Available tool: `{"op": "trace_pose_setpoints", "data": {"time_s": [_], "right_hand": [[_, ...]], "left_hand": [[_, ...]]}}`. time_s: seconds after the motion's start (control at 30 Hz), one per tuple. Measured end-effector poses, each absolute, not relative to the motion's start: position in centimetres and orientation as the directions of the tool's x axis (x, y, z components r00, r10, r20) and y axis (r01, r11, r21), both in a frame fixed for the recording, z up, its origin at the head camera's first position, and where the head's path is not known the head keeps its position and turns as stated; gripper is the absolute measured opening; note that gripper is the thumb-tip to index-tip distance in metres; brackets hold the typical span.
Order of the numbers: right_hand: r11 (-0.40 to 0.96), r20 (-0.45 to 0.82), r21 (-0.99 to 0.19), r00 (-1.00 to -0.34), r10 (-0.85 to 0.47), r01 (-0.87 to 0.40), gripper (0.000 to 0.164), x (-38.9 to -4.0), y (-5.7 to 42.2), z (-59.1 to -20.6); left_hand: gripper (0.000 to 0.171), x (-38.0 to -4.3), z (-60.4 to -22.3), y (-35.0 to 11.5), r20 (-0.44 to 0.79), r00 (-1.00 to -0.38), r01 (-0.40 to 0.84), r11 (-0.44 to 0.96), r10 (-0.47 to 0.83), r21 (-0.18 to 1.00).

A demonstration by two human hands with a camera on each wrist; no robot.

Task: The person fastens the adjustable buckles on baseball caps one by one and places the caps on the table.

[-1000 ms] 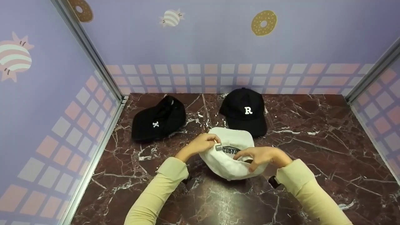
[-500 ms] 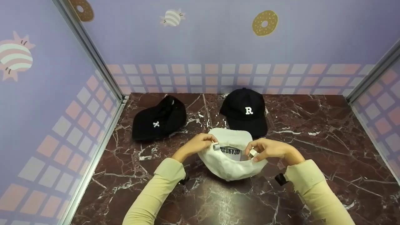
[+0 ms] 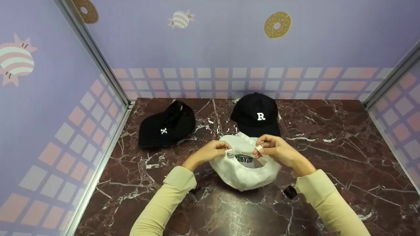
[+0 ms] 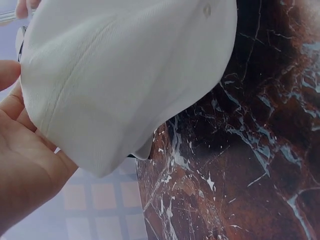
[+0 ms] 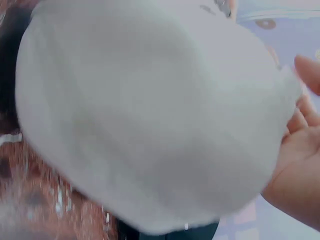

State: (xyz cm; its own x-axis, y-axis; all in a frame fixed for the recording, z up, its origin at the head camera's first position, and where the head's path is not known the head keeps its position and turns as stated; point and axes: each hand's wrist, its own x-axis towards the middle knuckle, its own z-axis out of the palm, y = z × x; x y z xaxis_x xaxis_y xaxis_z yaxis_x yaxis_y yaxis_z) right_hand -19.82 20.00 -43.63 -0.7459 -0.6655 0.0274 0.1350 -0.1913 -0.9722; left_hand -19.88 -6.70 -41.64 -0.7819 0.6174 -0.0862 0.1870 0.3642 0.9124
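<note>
A white baseball cap (image 3: 242,177) is tipped with its back opening up and its brim pointing away; dark lettering shows reversed inside. My left hand (image 3: 210,151) pinches the cap's back edge beside a silver metal buckle (image 3: 231,153). With thumb and fingers my right hand (image 3: 279,152) pinches the cap's white strap (image 3: 259,148), whose loose end sticks up beyond the fingers. Strap and buckle are apart. In the left wrist view the cap's white crown (image 4: 125,80) hides the fingertips; the right wrist view is blurred, with the crown (image 5: 150,110) filling most of it.
Behind the white cap a black cap (image 3: 256,113) with a white R lies close to its brim. Another black cap (image 3: 167,126) with a small white emblem lies to the left. The dark red marble tabletop (image 3: 328,164) meets patterned walls at the back and sides.
My right hand reached into the cap's opening, drew the strap up, and has moved it left toward the buckle. My left hand has stayed at the buckle side.
</note>
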Motion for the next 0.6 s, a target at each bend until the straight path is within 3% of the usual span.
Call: {"op": "trace_pose_setpoints", "data": {"time_s": [0.23, 0.6], "right_hand": [[-0.242, -0.059, -0.936, -0.791, -0.608, 0.256, 0.042, -19.2, 18.9, -42.3], [-0.293, -0.066, -0.918, -0.832, -0.55, 0.266, 0.02, -18.7, 18.3, -39.9]], "left_hand": [[0.028, -19.9, -41.6, -6.5, -0.095, -0.764, 0.186, 0.359, 0.638, 0.915], [0.029, -19.9, -41.4, -6.6, -0.094, -0.71, 0.248, 0.374, 0.698, 0.894]]}}
